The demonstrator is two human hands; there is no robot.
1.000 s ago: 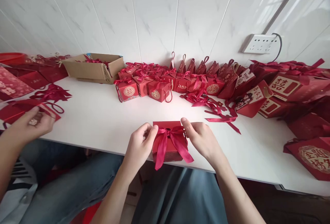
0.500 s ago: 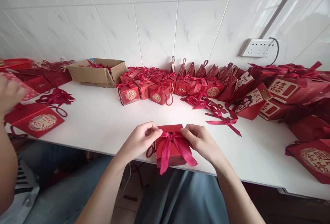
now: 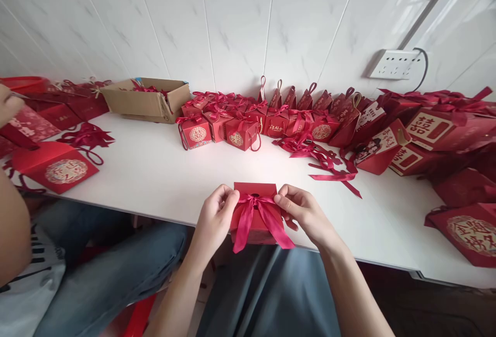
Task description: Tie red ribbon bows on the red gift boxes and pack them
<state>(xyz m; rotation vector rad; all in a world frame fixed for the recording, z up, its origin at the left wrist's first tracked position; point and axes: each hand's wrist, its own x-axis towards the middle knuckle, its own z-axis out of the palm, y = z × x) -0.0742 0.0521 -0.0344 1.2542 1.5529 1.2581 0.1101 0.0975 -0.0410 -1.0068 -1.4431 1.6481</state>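
Note:
A red gift box (image 3: 255, 234) stands at the table's front edge, right before me. Tied across its top is a dark pink ribbon bow (image 3: 267, 215), its two tails hanging down the near side. My left hand (image 3: 220, 208) pinches the bow's left loop between thumb and forefinger. On the other side my right hand (image 3: 302, 207) pinches the right loop in the same way. The knot sits between both hands, just below a dark hole in the box top. Part of a cord handle shows under my right hand.
Finished red boxes (image 3: 242, 133) with bows stand along the wall. Loose ribbons (image 3: 325, 164) lie right of centre. A cardboard carton (image 3: 135, 103) is at the back left. Stacked boxes (image 3: 445, 130) fill the right. At left, a co-worker's arm (image 3: 13, 223) is near another red box (image 3: 64, 169).
Both hands stay on the bow's loops, and the box is turned slightly. The view has shifted a little. The co-worker's hand at the left has moved up and away.

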